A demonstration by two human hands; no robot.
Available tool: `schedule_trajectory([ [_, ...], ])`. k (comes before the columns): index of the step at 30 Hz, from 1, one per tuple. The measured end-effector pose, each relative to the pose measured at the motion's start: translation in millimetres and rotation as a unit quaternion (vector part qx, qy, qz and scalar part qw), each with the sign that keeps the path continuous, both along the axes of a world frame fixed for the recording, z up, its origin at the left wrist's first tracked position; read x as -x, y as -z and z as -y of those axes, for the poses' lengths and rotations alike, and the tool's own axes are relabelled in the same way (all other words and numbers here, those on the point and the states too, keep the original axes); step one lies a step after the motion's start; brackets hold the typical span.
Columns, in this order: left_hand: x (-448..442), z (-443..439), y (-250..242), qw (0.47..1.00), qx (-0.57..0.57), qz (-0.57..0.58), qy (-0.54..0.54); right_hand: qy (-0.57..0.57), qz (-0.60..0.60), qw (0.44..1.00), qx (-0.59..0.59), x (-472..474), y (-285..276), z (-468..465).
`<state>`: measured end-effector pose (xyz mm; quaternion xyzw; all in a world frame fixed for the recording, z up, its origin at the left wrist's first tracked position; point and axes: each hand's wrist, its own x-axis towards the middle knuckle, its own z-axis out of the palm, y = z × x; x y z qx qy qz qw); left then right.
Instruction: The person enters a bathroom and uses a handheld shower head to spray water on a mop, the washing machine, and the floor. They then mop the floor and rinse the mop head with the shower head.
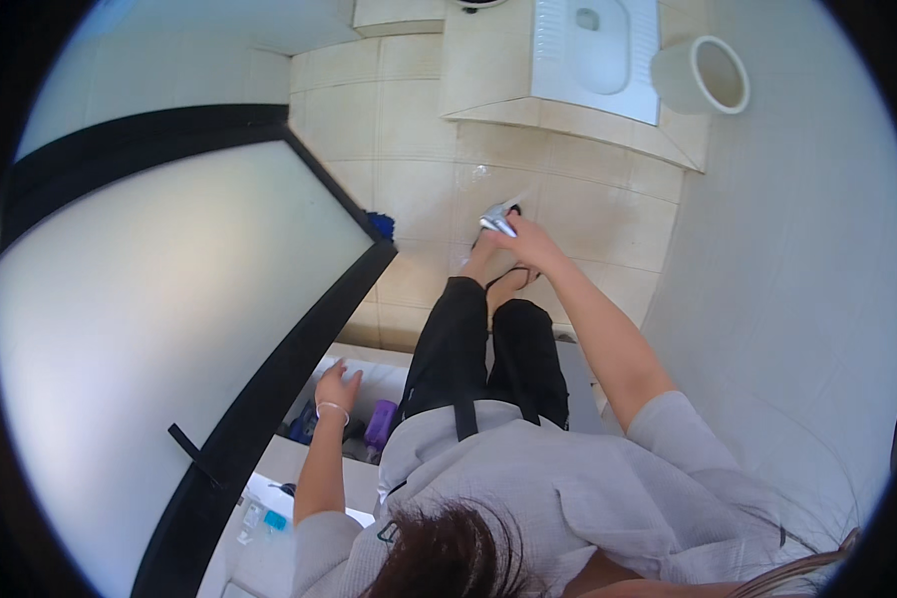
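My right hand (527,245) is stretched out low over the tiled floor (418,187), its fingers closed around a silver hand-held sprayer (498,221). A pale streak that looks like water leaves its far end, and the tiles there have a wet shine. Below the sprayer are my feet in dark sandals (522,275). My left hand (336,389) hangs at my side with fingers apart and holds nothing; a light bracelet circles its wrist. Near that hand a purple bottle (380,424) stands among dark containers on a low ledge.
At left, a frosted door (179,247) with a black frame swings into the space. A blue item (380,225) shows behind its corner. Ahead, a white squat toilet (598,60) is set in a raised tiled step (486,82), beside a white bucket (720,75). A pale wall (785,247) bounds the right.
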<state>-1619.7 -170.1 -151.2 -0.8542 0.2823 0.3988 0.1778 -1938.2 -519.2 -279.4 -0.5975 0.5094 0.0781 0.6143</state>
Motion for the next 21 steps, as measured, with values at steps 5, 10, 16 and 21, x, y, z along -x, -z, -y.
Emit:
schedule_trajectory([
  [5,-20.9,-26.9,19.6,0.638,0.282,0.035,-0.716,-0.139,0.201,0.969,-0.037,-34.7,-28.8,-27.6],
  [10,-8.2,-12.1,21.1,0.581,0.373,0.066,-0.720,-0.103,0.113,0.988,-0.030,-75.3,28.4,-47.0],
  [16,-4.7,3.9,-0.2,0.672,0.299,0.066,-0.675,-0.081,0.085,0.992,-0.043,-87.2,100.5,-42.4],
  [21,-12.8,-6.0,-11.2,0.716,0.184,0.034,-0.672,-0.182,0.120,0.972,-0.092,-115.3,137.2,-72.3],
])
